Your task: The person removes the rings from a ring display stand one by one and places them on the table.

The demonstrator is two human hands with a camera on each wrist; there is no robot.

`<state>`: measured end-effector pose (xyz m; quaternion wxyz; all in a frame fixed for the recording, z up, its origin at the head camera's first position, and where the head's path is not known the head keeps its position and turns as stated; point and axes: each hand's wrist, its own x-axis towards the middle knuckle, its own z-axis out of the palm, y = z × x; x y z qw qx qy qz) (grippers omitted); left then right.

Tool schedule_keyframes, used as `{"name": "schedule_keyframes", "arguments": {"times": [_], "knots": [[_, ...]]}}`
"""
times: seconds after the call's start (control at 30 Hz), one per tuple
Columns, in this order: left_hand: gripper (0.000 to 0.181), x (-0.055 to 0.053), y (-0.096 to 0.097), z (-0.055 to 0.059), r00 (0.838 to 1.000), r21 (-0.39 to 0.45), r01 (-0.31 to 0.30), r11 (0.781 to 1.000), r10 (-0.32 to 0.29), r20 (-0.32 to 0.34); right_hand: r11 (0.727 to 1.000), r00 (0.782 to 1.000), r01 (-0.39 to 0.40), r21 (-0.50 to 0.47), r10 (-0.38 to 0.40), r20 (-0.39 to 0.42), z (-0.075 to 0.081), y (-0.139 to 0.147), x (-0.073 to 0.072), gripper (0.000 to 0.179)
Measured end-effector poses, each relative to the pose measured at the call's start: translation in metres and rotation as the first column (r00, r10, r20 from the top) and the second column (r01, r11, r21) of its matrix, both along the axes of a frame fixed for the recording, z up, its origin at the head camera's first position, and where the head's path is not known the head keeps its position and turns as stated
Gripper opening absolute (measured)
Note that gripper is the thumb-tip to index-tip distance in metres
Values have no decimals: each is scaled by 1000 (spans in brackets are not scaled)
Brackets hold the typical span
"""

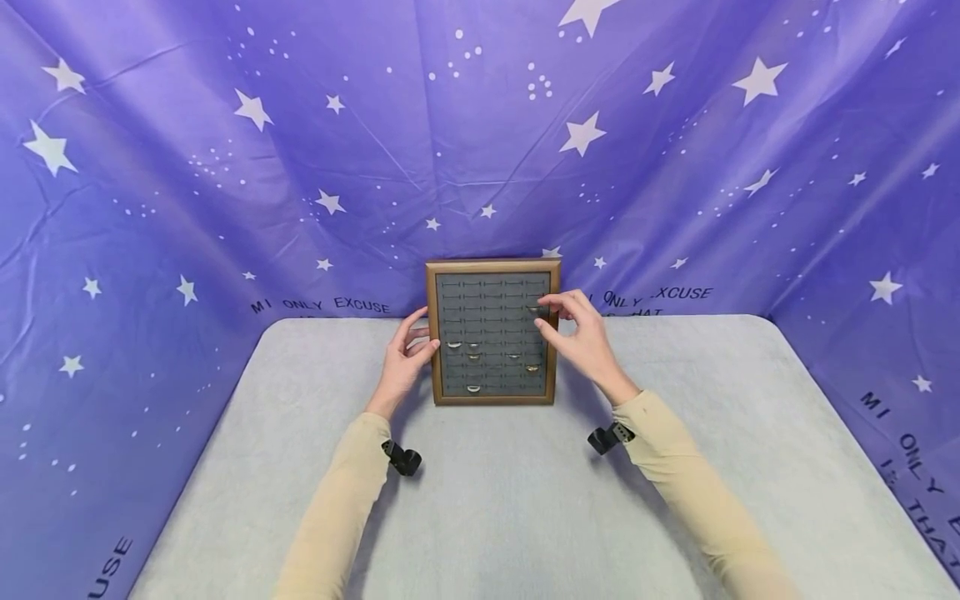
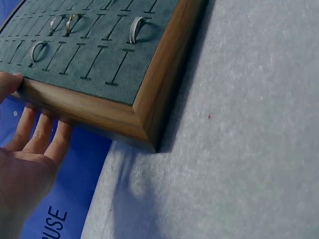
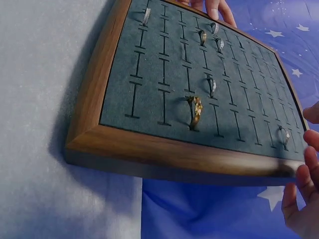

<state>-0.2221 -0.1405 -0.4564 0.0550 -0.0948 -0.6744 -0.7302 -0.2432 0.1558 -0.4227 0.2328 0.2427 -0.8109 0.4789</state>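
Note:
A wooden-framed ring display board point(image 1: 493, 401) stands upright at the table's far edge, its dark grey pad cut with rows of slots. My left hand point(image 1: 402, 364) grips the frame's left side, thumb on the front and fingers behind, as the left wrist view shows. Beside the right edge is my right hand point(image 1: 588, 340), thumb and fingers parted and holding nothing visible. Its fingertips are close to a ring point(image 3: 285, 135) seated in an upper-right slot. Lower down sit several other rings, among them a gold ornate ring point(image 3: 195, 112) and a silver ring point(image 2: 135, 30).
A pale grey cloth-like tabletop point(image 1: 495, 500) spreads in front of the board. Purple fabric point(image 1: 450, 125) with white stars and lettering hangs behind and at both sides. Each wrist carries a small black camera point(image 1: 401, 458).

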Motion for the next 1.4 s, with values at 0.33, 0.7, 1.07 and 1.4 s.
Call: {"name": "schedule_keyframes", "arguments": {"times": [0.33,0.7,1.07,1.4], "knots": [[60,0,4,-1,1000,7,-15,1000,15,-26,1000,999,22,-17,-21,31,-3,-3,-7,23],[60,1,6,-1,999,4,-21,1000,21,-33,991,991,123,-53,-120,56,-7,-12,-3,17],[60,2,5,-3,999,0,-25,1000,25,-42,972,972,229,-45,-226,69,-5,-23,-3,16],[60,0,3,-3,998,-3,-32,999,32,-45,983,979,171,-68,-162,121,-2,-21,-3,14]]}}
